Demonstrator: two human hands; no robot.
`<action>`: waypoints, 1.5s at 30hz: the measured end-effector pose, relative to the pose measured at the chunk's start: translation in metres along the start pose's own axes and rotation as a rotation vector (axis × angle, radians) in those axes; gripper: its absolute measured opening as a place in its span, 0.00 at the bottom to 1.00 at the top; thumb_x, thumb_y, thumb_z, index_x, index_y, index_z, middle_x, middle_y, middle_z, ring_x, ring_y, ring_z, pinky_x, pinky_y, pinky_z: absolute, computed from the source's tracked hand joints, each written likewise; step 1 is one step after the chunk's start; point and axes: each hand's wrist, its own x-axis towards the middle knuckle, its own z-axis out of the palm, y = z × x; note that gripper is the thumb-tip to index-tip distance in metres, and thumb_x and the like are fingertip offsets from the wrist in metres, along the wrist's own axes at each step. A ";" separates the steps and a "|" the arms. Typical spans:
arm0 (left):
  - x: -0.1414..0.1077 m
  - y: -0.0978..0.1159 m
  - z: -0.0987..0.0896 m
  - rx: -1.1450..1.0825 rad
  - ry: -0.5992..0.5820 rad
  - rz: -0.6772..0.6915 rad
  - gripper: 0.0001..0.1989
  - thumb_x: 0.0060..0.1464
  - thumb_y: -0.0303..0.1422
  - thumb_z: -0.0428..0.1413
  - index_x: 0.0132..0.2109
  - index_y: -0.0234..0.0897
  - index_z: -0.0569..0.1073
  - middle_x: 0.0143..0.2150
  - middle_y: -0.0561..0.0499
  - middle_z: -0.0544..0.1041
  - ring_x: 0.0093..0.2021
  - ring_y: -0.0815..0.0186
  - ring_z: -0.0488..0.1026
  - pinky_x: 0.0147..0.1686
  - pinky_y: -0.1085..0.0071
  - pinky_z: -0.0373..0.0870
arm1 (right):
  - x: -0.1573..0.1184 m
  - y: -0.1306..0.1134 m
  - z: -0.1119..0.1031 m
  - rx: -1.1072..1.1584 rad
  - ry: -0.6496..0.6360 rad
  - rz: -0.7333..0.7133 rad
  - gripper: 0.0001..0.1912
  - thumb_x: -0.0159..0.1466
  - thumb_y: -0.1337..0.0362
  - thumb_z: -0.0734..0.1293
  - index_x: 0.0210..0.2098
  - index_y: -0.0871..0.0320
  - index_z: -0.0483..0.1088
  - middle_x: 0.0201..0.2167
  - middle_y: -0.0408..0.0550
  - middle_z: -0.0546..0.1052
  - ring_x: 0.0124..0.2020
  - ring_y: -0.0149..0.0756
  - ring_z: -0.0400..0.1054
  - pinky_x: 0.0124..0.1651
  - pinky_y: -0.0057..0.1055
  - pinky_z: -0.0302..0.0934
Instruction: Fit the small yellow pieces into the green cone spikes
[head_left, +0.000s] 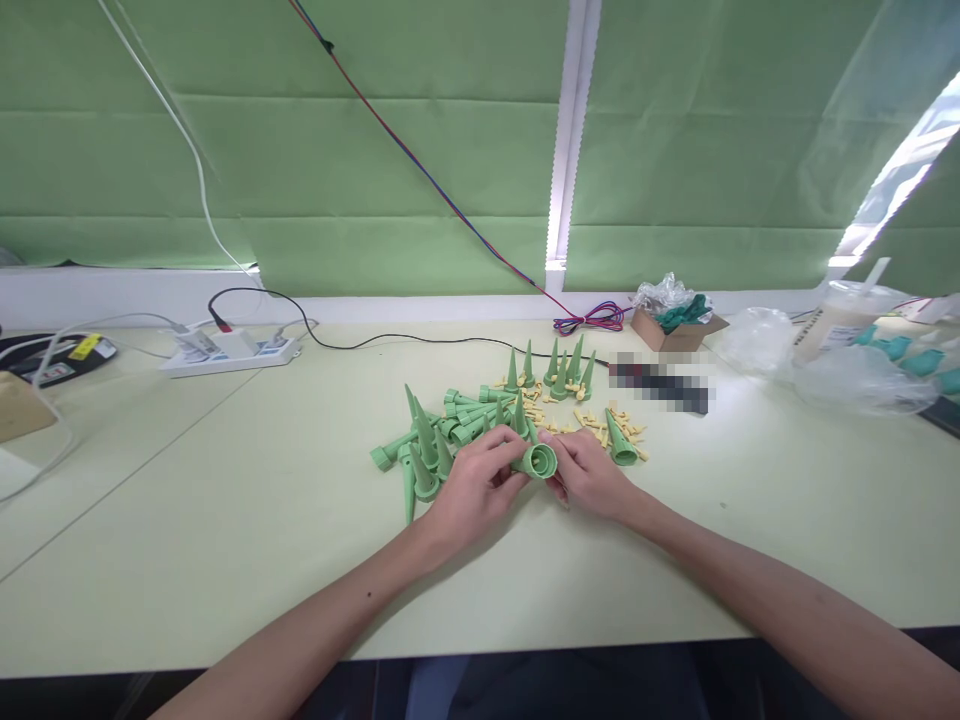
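My left hand (487, 482) is closed round a green plastic watering spike (540, 461), a hollow cone whose round open end faces me. Something small and yellow shows inside that opening. Against the spike's right side, the fingers of my right hand (589, 474) are pinched together. A yellowish tip pokes out below them, too small to name for sure. Behind and left of my hands lies a heap of similar green spikes (424, 440), some upright, others on their sides. Small yellow plastic pieces (592, 424) are scattered behind my right hand, with one green spike (620, 440) leaning among them.
More spikes stand upright (561, 380) farther back. A power strip (229, 355) sits at the back left, its black cable crossing the table. At the back right are a small cardboard box (675, 332), plastic bags (757, 338) and a cup with a straw (836, 318).
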 end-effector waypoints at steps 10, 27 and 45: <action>0.000 0.009 0.000 -0.078 0.137 -0.077 0.08 0.60 0.30 0.51 0.46 0.38 0.69 0.46 0.48 0.70 0.26 0.74 0.70 0.23 0.77 0.68 | -0.003 -0.002 0.000 0.033 0.262 -0.106 0.31 0.73 0.51 0.52 0.16 0.56 0.57 0.12 0.42 0.64 0.15 0.28 0.56 0.23 0.28 0.52; 0.004 0.010 -0.001 -0.558 -0.120 -0.370 0.20 0.62 0.49 0.49 0.32 0.38 0.61 0.17 0.58 0.71 0.14 0.70 0.68 0.17 0.75 0.63 | -0.005 0.007 -0.001 -0.016 0.074 -0.159 0.24 0.74 0.52 0.49 0.24 0.55 0.55 0.16 0.39 0.63 0.18 0.29 0.56 0.26 0.28 0.53; 0.001 0.004 -0.001 -0.249 0.003 -0.243 0.18 0.61 0.42 0.53 0.27 0.37 0.61 0.20 0.58 0.63 0.20 0.71 0.66 0.21 0.75 0.62 | -0.002 0.012 -0.005 -0.123 0.026 -0.132 0.22 0.73 0.55 0.51 0.24 0.55 0.53 0.16 0.37 0.60 0.19 0.29 0.52 0.26 0.29 0.47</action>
